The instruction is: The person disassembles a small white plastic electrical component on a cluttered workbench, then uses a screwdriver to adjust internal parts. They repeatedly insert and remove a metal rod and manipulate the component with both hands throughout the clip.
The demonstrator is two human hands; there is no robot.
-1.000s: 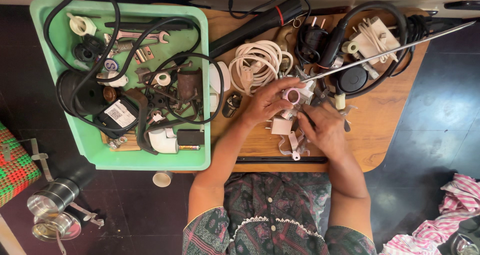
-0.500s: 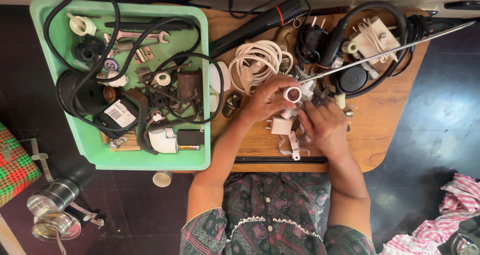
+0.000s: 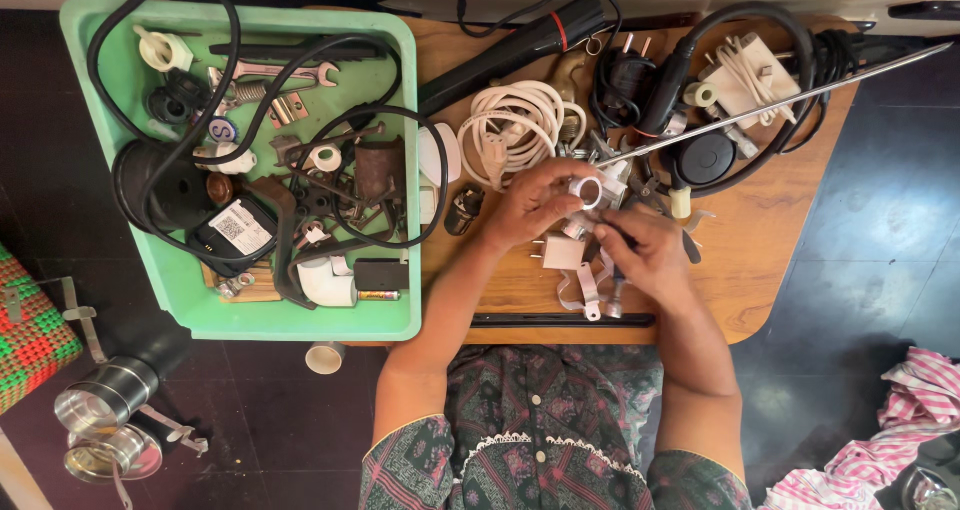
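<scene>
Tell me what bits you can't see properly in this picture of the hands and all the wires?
- Head view: the left hand holds a small white ring-shaped part; its fingers cover the rest of it.
- The right hand hides most of a thin dark tool, so its tip cannot be made out.
- The green tray is piled with black cables; small pieces beneath are too tangled to tell apart.
- The striped cloth is cut off by the right edge.

A green tray [image 3: 90,150] sat at the left of the wooden surface [image 3: 780,230], crowded with a black cable [image 3: 150,50], a wrench [image 3: 275,73] and a white pipe elbow [image 3: 325,282]. Beside it lay a coiled white cord [image 3: 515,130], a black torch [image 3: 520,45] and a long metal rod [image 3: 800,98] — on the floor, a striped cloth [image 3: 890,440].
</scene>
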